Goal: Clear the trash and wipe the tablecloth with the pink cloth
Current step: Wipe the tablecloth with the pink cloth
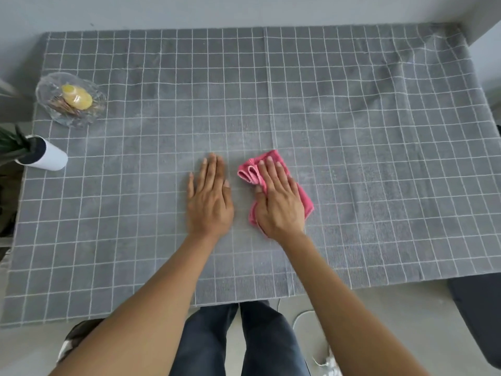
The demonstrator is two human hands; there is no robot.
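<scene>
Right hand (280, 202) pressed flat, fingers extended, on the folded pink cloth (273, 187) near the centre of the grey grid-patterned tablecloth (352, 131), with the left hand (210, 196) lying flat and empty just beside it, and a clear glass dish (71, 100) at the far left.

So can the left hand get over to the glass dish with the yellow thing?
Probably yes: only bare tablecloth lies between the flat left hand and the glass dish.
</scene>
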